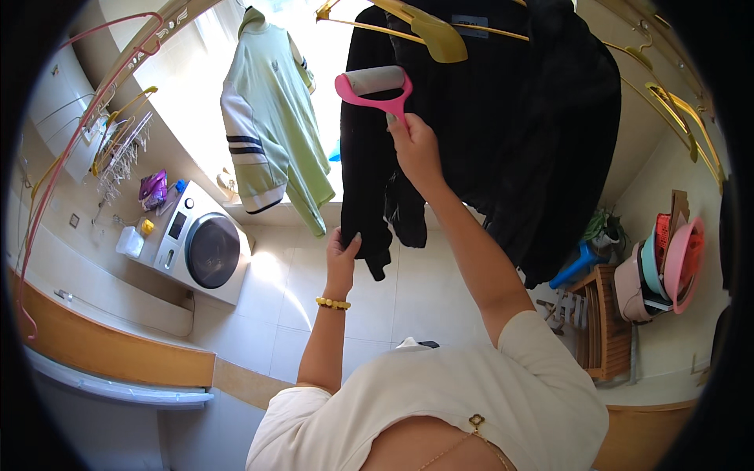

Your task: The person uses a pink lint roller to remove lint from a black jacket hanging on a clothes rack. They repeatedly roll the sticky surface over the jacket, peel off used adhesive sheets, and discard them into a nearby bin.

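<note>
A black long-sleeved garment [471, 129] hangs in front of me on a yellow hanger [439, 38]. My left hand [343, 250] grips the lower end of its sleeve at the left, thumb over the cloth. My right hand [417, 147] is closed around the pink handle of a lint roller [377, 82]. The roller's whitish cylinder is raised in front of the upper part of the garment; whether it touches the cloth I cannot tell. A light green garment with striped sleeves [283, 118] hangs to the left, by the bright window.
A front-loading washing machine [203, 241] stands on the left with a purple packet [154, 189] on it. Empty hangers [686, 118] hang at the upper right. Below are a wooden rack [609, 324], a blue stool [580, 262] and stacked basins [686, 265].
</note>
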Demonstrator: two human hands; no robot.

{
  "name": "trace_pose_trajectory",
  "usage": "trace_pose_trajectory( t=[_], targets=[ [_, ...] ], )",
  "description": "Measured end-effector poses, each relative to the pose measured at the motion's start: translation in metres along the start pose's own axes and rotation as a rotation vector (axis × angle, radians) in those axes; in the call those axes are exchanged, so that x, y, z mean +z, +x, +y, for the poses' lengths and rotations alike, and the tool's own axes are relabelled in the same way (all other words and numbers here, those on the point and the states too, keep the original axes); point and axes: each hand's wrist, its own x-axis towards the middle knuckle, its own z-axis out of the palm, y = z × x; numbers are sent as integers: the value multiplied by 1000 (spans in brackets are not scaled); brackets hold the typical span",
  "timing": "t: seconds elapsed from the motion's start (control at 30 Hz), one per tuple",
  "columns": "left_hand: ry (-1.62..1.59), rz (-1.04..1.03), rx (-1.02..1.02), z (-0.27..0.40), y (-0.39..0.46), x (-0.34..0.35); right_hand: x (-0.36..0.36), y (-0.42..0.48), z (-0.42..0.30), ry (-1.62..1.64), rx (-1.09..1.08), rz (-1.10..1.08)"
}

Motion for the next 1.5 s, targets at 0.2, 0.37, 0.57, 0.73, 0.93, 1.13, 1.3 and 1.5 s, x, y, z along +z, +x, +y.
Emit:
trace_pose_trajectory(
  t=[0.2, 0.37, 0.57, 0.73, 0.93, 1.13, 1.3, 1.5],
  targets=[
    [-747, 32, -126, 4, 21, -29, 5, -136, 98, 35, 588, -477],
    [-804, 21, -213, -9, 24, -44, -64, -199, 113, -131, 666, -622],
    [-929, 48, -345, 9, 28, -12, -58, -166, 58, 115, 251, -316],
    [-974, 88, -423, 27, 29, -13, -61, -215, 121, -300, 236, -403],
    [-800, 13, -304, 23, 31, -18, -109, -261, 136, -235, 426, -431],
    [1, 116, 1, 6, 40, -1, -121, -233, 52, 1172, 930, -404],
    [400, 8, 239, -7, 52, -3, -119, -240, 34, 1449, 878, -482],
    [614, -24, 260, -7, 26, 19, -127, -247, 20, 1462, 825, -512]
  ],
)
